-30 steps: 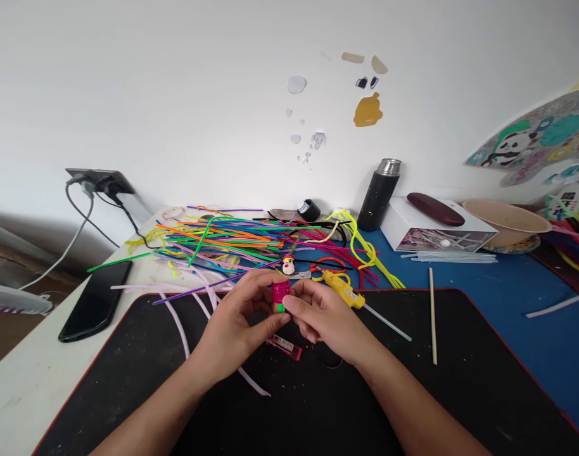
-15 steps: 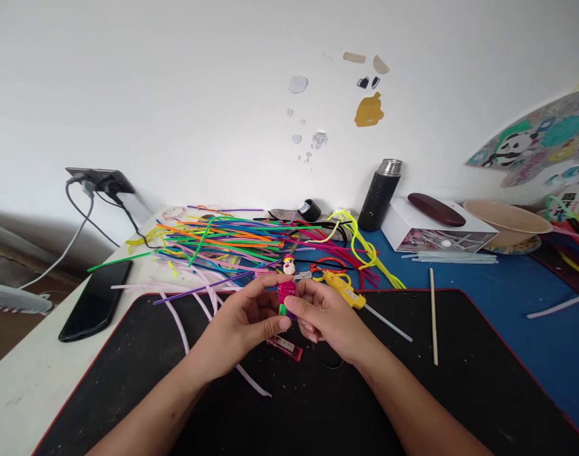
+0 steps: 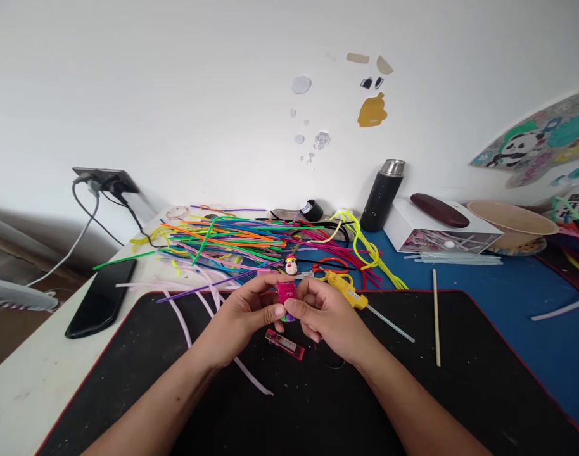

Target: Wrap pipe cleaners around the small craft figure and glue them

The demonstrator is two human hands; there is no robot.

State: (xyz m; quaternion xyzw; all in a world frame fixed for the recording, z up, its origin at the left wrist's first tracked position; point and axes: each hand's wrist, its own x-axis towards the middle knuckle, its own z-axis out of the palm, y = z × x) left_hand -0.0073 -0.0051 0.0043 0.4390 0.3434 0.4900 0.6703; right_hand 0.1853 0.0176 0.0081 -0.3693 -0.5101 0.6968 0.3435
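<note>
Both hands meet over the black mat (image 3: 128,380), pinching a small pink pipe-cleaner figure (image 3: 286,293) with a bit of green and purple at its lower end. My left hand (image 3: 244,316) grips it from the left with thumb and fingertips. My right hand (image 3: 325,316) holds its right side, fingers curled. A red lighter (image 3: 284,344) lies on the mat just below the hands. A small doll head (image 3: 291,265) rests right behind the figure.
A heap of coloured pipe cleaners (image 3: 223,240) covers the desk behind. Red-handled scissors (image 3: 328,265) and a yellow glue gun (image 3: 346,290) lie to the right, with a wooden stick (image 3: 435,316), black flask (image 3: 382,195), white box (image 3: 439,233) and bowl (image 3: 510,221). A phone (image 3: 102,297) lies left.
The hands have closed in a little and lifted slightly away from the lighter, turning the pink figure between the fingers; less of its green end shows now.
</note>
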